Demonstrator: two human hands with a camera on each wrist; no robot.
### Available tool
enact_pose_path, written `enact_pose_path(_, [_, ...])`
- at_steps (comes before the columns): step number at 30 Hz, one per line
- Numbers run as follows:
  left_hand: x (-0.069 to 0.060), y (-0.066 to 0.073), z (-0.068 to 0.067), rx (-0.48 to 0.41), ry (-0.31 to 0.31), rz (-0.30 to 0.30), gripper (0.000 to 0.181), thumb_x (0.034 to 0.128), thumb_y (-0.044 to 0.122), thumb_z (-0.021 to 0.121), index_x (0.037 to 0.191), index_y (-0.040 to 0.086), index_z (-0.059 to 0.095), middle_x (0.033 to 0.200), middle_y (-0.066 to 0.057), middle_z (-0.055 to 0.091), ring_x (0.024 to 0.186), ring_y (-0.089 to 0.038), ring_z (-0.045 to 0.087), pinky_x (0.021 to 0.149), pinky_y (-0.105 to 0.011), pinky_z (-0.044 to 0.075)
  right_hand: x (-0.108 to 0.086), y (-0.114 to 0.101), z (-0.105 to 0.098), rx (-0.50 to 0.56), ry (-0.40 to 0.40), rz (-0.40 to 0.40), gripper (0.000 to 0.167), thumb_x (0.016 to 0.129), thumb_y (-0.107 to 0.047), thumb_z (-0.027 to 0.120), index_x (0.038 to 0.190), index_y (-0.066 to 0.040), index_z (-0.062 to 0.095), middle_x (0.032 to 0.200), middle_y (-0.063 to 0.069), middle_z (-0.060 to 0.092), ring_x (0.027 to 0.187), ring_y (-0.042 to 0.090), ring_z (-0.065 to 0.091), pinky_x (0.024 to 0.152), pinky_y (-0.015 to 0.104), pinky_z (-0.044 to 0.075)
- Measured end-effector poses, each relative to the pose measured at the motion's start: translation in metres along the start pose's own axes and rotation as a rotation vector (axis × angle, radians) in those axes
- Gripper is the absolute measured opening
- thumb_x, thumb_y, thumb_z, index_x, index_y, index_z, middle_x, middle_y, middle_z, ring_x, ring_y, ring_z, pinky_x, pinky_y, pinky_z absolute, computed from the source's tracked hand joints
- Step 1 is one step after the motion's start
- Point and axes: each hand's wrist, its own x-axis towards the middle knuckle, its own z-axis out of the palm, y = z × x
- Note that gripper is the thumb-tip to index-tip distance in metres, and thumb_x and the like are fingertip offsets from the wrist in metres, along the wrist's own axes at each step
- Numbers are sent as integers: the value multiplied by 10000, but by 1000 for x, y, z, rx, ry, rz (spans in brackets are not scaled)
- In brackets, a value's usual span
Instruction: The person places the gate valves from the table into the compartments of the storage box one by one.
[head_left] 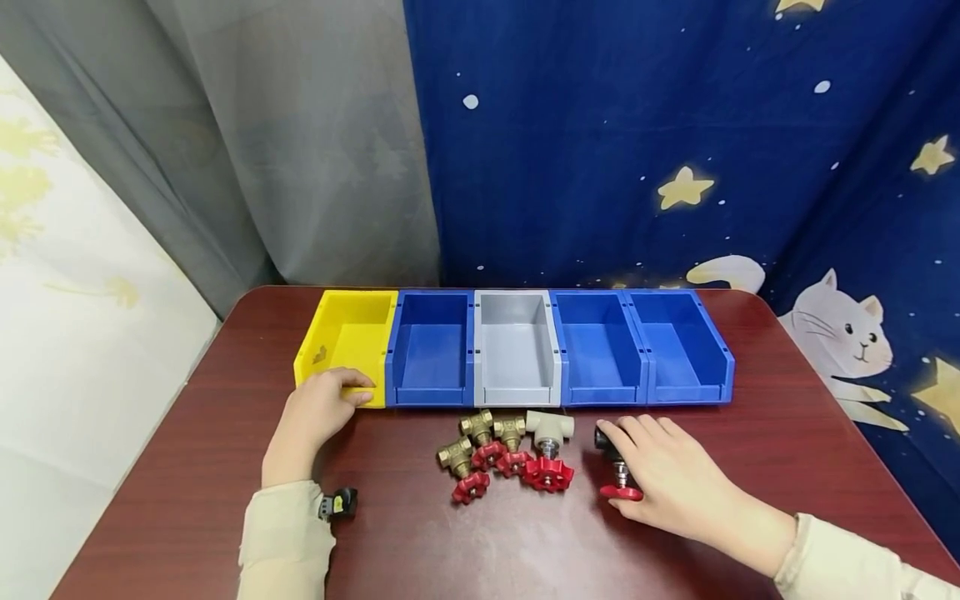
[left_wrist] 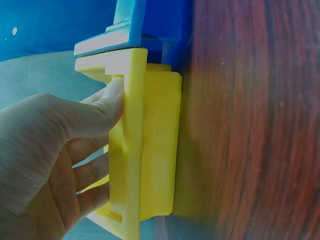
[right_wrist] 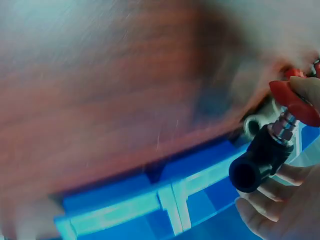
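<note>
My left hand [head_left: 318, 408] grips the front lip of the yellow bin [head_left: 358, 346]. In the left wrist view its thumb lies against the lip, with the fingers inside the bin. Over on the right, my right hand [head_left: 667, 471] holds a black tee-shaped valve [right_wrist: 267, 152] with a red handwheel [right_wrist: 295, 103]. The thumb is on the handwheel and the fingers are by the black body. Left of that hand lie three brass valves [head_left: 454, 455] with red handwheels and one white valve [head_left: 550, 427] with a larger red handwheel.
Beside the yellow bin, in one row, stand a blue bin [head_left: 431, 354], a grey bin [head_left: 517, 354] and two more blue bins [head_left: 600, 354]. They sit toward the back of the dark red wooden table [head_left: 420, 550]. Curtains [head_left: 540, 167] hang behind the table.
</note>
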Motion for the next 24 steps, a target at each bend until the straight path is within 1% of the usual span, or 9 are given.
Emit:
enact_pose_path(5, [-1,2,0,1,0,-12,202,924,228,710,1079,103,746,1106,-113,698,1007,-330,595,941,-572,453,-2,13,-14,-62,-38,-31,887,624,-511,880,1277,9,581,1096,155,613,966,312,570,828,455,509])
enact_pose_path(7, [0,2,1,1,2,-16,206,924,229,710,1083,103,744,1116,-116,695,1014,-332,592,947,-573,450,-2,20,-19,-74,-41,-35,895,621,-507,883,1283,14,580,1091,158,615,965,318,578,826,461,516])
enact_pose_path(10, [0,1,1,-3,1,-24,209,927,231,708,1088,102,741,1121,-120,692,1011,-332,589,952,-572,450,1,32,-26,-90,-39,-58,886,630,-506,879,1283,15,584,1075,152,618,956,318,590,821,464,522])
enact_pose_path(15, [-1,1,1,2,9,-29,210,929,230,705,1090,100,741,1120,-124,693,1009,-333,592,951,-571,455,10,59,-36,-111,-18,-133,839,680,-519,844,1286,2,589,1075,132,627,949,294,603,790,442,519])
enact_pose_path(18, [-1,1,1,0,13,-24,213,931,229,702,1094,97,739,1117,-127,693,1006,-334,591,949,-571,456,14,76,-39,-113,-4,-162,819,707,-518,822,1291,4,581,1092,135,631,959,296,611,788,446,515])
enact_pose_path(22, [0,1,1,6,16,-6,206,932,224,702,1089,97,741,1112,-124,696,999,-335,598,939,-575,453,17,93,-40,-146,8,-193,833,694,-495,832,1294,22,574,1081,147,627,931,312,610,783,455,500])
enact_pose_path(24, [0,0,1,10,17,-2,202,931,222,705,1087,98,742,1111,-121,698,997,-335,601,935,-577,453,18,100,-41,-173,0,-205,859,672,-495,850,1294,27,572,1075,154,624,922,319,606,785,461,499])
